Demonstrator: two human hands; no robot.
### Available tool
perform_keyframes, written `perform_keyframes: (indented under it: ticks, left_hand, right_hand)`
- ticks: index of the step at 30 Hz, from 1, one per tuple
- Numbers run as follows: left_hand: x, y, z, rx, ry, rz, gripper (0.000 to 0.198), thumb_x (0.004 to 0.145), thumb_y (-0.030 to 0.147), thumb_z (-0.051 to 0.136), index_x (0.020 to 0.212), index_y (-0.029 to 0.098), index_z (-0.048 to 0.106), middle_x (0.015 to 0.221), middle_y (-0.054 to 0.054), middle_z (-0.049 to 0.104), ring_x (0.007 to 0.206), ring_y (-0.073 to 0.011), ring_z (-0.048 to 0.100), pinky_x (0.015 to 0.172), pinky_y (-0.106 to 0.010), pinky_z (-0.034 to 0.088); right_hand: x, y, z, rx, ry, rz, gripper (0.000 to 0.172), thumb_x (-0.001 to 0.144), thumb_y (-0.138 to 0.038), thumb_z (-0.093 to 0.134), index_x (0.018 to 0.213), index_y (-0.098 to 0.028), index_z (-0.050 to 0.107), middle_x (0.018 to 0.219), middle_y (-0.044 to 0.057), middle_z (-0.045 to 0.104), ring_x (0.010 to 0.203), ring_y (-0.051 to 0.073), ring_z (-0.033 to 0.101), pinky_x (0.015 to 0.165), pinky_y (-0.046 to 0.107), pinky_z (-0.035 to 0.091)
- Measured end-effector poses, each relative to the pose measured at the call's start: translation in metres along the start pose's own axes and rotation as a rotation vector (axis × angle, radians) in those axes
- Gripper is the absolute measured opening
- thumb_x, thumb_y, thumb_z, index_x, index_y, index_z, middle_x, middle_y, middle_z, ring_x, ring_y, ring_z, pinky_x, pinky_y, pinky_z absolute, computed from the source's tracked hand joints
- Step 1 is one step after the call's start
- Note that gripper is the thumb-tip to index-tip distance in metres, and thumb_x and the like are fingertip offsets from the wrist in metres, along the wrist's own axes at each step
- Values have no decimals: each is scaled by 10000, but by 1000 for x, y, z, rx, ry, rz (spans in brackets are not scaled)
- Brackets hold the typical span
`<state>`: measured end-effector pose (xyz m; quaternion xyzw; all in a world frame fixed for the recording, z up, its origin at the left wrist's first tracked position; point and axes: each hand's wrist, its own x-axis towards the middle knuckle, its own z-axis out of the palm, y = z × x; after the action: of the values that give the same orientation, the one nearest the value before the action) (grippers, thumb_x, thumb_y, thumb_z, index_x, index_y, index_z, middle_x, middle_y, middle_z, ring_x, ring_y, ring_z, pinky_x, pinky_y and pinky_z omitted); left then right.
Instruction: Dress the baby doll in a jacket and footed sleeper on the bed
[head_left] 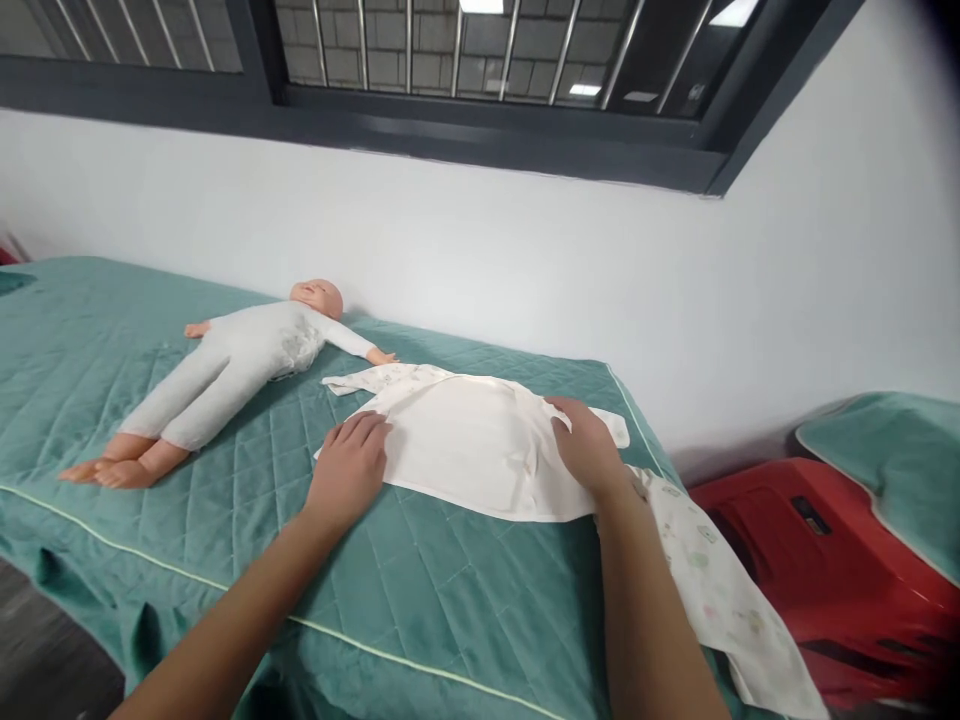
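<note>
A white baby garment [469, 440] lies spread flat on the teal quilted bed [420, 590]. My left hand [349, 468] rests palm down on its left edge, fingers stretched out flat. My right hand [589, 445] presses flat on its right side, fingers together and extended. A baby doll [240, 365] in a white suit lies on its back to the left of the garment, arms out, its near hand almost touching the cloth. A second, patterned garment [724, 590] trails off the bed's right edge under my right forearm.
A white wall runs behind the bed, with a dark-framed barred window above. A red plastic object [817, 560] stands on the right beside the bed, and another teal-covered surface [892, 460] lies beyond it. The bed's front edge drops to a dark floor at left.
</note>
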<state>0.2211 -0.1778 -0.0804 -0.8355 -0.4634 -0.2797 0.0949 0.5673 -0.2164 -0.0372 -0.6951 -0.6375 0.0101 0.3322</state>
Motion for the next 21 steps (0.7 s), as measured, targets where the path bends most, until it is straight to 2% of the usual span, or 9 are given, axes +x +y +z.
perform_keyframes:
  ticks: [2,5,7,9,11,13,17,21]
  left_hand:
    - [-7,-11,-1,-2,11,-81,329,908,138,437,1165,189,635,1300,-77,626,1255,-266,506,990,-418,418]
    - [-11,-14,0,-35,-11,-227,348,933,234,443,1237,186,604,1333,-81,608,1239,-265,524,980,-419,435]
    - [-10,-13,1,-64,-51,-296,385,940,328,461,1281,190,577,1349,-93,595,1230,-279,532,979,-439,439]
    - [-8,-12,1,-88,-87,-329,423,932,384,477,1299,192,561,1344,-106,597,1225,-299,533,988,-470,431]
    - [-6,-11,0,-113,-103,-333,441,917,387,493,1304,181,549,1333,-119,603,1223,-313,530,1000,-496,418]
    - [-5,-10,0,-137,-102,-318,438,898,365,512,1290,173,545,1322,-123,609,1225,-317,527,1014,-510,403]
    - [-6,-10,0,-197,-55,-300,333,880,277,517,1194,179,572,1270,-114,637,1210,-286,542,1029,-492,391]
    - [-8,-14,4,-218,-5,-370,244,868,184,513,1094,186,606,1183,-107,669,1123,-285,580,938,-461,442]
  right_hand:
    - [-6,-24,8,40,60,-82,342,934,-245,420,1226,-211,596,1249,96,646,1191,248,581,1073,445,428]
    - [-20,-48,31,51,2,-161,403,968,-344,417,1331,-204,524,1366,101,576,1294,245,501,1116,439,385]
    - [-27,-50,46,-46,-87,-146,503,962,-386,438,1408,-153,452,1470,149,474,1393,291,384,1156,488,312]
    - [-30,-45,56,-139,-180,-94,566,952,-406,454,1428,-101,422,1501,199,422,1427,338,321,1165,535,261]
    - [-30,-39,60,-172,-228,-59,555,951,-404,453,1413,-98,441,1488,213,436,1423,351,328,1163,554,240]
    - [-29,-39,59,-146,-213,-65,513,945,-387,459,1385,-124,475,1470,200,464,1408,340,355,1165,548,237]
    - [-26,-63,63,108,-162,13,462,922,-399,495,1339,-201,510,1428,140,515,1351,286,441,1151,490,310]
    - [-8,-103,95,584,-242,258,525,844,-401,603,1323,-223,486,1305,132,600,1179,248,600,1062,439,432]
